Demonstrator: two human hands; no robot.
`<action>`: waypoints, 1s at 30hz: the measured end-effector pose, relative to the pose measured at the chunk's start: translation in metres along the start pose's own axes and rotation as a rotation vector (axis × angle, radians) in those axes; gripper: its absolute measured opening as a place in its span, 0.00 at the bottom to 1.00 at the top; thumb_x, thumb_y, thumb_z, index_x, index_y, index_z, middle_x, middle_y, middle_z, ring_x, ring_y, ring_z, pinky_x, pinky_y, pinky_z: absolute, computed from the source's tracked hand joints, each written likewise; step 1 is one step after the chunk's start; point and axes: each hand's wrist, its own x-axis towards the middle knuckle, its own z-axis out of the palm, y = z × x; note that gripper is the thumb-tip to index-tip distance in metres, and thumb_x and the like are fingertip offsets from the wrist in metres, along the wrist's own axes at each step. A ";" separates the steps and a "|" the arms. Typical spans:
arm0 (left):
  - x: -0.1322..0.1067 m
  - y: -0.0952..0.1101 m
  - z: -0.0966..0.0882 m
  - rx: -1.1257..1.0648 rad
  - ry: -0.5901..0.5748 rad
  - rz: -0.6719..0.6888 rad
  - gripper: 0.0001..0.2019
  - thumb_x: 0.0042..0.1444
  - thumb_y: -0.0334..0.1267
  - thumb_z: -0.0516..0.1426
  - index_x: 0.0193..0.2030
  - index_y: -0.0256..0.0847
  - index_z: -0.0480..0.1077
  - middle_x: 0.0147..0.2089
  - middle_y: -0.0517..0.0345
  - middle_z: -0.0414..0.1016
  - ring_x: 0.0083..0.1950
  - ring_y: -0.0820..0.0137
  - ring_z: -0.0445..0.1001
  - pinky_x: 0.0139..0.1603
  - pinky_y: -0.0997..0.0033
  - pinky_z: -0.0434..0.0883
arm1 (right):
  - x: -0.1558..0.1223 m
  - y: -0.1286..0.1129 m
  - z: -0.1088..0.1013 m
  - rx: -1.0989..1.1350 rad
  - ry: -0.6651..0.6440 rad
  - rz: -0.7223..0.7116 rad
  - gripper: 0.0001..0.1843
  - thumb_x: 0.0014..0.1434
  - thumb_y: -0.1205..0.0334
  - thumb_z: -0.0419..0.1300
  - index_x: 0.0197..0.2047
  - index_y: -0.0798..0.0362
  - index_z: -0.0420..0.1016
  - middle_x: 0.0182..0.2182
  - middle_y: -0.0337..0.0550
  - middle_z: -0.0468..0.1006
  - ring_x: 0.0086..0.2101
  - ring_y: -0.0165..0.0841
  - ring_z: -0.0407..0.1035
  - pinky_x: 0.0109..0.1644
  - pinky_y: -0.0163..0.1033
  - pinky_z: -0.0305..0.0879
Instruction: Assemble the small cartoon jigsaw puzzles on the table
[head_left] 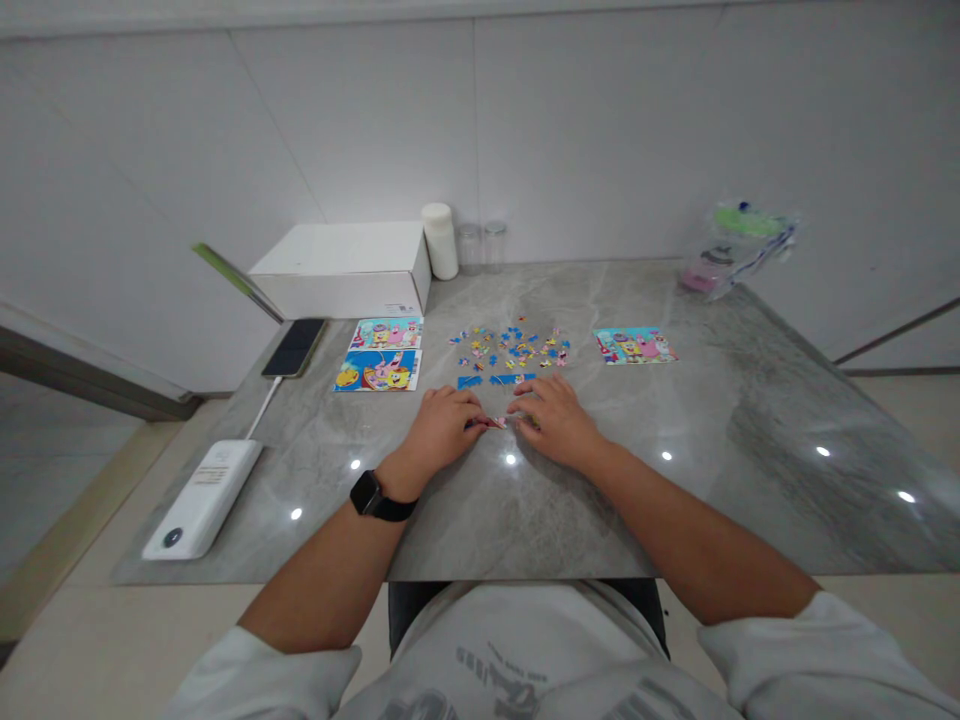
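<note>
My left hand (439, 428) and my right hand (553, 418) rest on the grey marble table (735, 440), fingertips meeting. Between them they pinch small pink puzzle pieces (496, 423). Just beyond lie two short joined blue strips (495, 380) and a scatter of several loose puzzle pieces (511, 347). A black watch (373, 497) is on my left wrist.
Two cartoon picture cards (381, 356) lie left of the pieces, another card (634, 345) to the right. A phone (294, 347) is cabled to a white power bank (204, 497). A white box (346, 268), white cup (440, 240), two jars (482, 245) and a plastic bag (739, 248) stand at the back.
</note>
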 end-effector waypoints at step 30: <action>0.001 0.003 0.003 0.016 -0.001 0.049 0.07 0.67 0.40 0.63 0.46 0.50 0.84 0.48 0.55 0.84 0.53 0.58 0.76 0.53 0.55 0.63 | 0.005 -0.011 0.013 0.014 -0.007 -0.015 0.06 0.66 0.61 0.68 0.45 0.43 0.86 0.54 0.46 0.79 0.58 0.43 0.69 0.75 0.67 0.46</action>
